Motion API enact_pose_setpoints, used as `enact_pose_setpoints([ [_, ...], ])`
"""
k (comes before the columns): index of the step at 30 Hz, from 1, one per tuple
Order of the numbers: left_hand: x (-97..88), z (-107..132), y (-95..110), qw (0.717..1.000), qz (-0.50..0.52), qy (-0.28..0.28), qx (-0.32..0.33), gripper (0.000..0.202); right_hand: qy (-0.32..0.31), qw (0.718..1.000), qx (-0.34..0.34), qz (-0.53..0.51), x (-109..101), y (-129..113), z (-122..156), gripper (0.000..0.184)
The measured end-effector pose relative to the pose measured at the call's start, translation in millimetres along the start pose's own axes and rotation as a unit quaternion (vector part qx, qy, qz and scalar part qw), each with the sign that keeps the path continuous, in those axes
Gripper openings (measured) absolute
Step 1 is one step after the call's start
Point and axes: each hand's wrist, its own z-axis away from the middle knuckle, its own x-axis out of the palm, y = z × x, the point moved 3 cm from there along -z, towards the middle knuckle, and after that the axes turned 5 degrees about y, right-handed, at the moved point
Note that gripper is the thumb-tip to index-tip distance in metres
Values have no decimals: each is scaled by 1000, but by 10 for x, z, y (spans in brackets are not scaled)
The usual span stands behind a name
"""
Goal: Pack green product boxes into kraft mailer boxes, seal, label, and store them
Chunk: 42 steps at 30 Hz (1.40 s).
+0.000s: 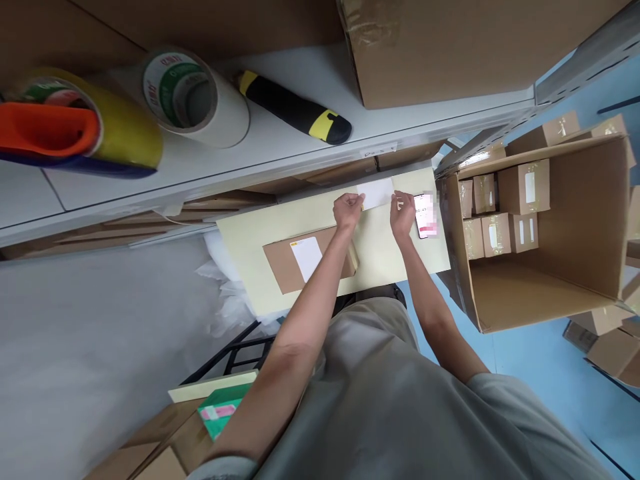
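Both my hands reach down to a pale yellow table top (250, 247). My left hand (347, 210) is closed in a pinch on the left end of a white label sheet (379, 193). The fingers of my right hand (403, 215) pinch the sheet's right end. A flat brown parcel (285, 267) with a white label lies under my left forearm. To the right of my right hand, a phone (425, 215) with a lit screen rests on the table.
A grey shelf (300, 143) above holds tape rolls (193, 97), a yellow-and-black utility knife (295, 109) and a large carton (450, 47). An open carton (595, 220) with several small boxes stands right. White wrap (225, 293) lies left of the table; boxes sit below left.
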Motion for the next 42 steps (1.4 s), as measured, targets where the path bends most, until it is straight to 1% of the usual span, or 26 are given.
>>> enact_pose_setpoints([
  [3, 18, 81, 97, 998, 52, -25, 12, 36, -23, 998, -61, -18, 26, -196, 53, 50],
  [5, 49, 139, 182, 993, 100, -52, 21, 42, -29, 995, -86, -41, 46, -318, 48, 52],
  [7, 85, 198, 285, 986, 145, -81, 28, 52, -32, 994, -91, -58, 66, -407, -11, 52],
  [9, 122, 254, 393, 981, 163, -105, 26, 64, -36, 995, -77, -57, 84, -453, -122, 53],
  [11, 159, 304, 489, 980, 152, -125, 18, 76, -42, 996, -58, -43, 93, -458, -267, 59],
  [13, 203, 339, 554, 981, 131, -142, 16, 82, -48, 998, -45, -26, 80, -432, -420, 65],
  [15, 267, 345, 573, 980, 117, -160, 25, 86, -51, 998, -40, -13, 37, -386, -563, 67],
  [17, 360, 315, 546, 976, 104, -185, 41, 88, -48, 998, -36, -10, -35, -330, -687, 65],
  [20, 526, 209, 456, 974, 58, -205, 72, 82, -50, 999, -12, -3, -170, -243, -833, 61],
  [22, 624, 129, 416, 972, -14, -201, 118, 68, -50, 999, 13, 11, -263, -195, -907, 59],
  [23, 668, 100, 412, 966, -64, -200, 151, 60, -47, 998, 21, 20, -308, -177, -937, 58],
  [24, 708, 83, 416, 953, -120, -203, 189, 53, -44, 998, 26, 27, -349, -162, -963, 57],
  [25, 743, 77, 426, 935, -176, -211, 224, 51, -41, 998, 27, 33, -385, -151, -985, 56],
  [27, 794, 97, 450, 890, -282, -236, 271, 55, -38, 998, 25, 40, -440, -130, -1020, 53],
  [30, 820, 167, 487, 831, -404, -260, 281, 69, -33, 998, 34, 47, -488, -93, -1053, 51],
  [32, 823, 226, 518, 802, -458, -264, 277, 74, -32, 997, 46, 58, -504, -66, -1065, 49],
  [34, 825, 281, 550, 784, -492, -262, 273, 76, -32, 995, 62, 75, -515, -38, -1068, 47],
  [38, 837, 358, 609, 762, -528, -258, 272, 81, -29, 991, 98, 88, -519, 20, -1052, 39],
  [42, 875, 368, 657, 740, -559, -268, 261, 80, -44, 985, 131, 99, -470, 74, -1034, 34],
])
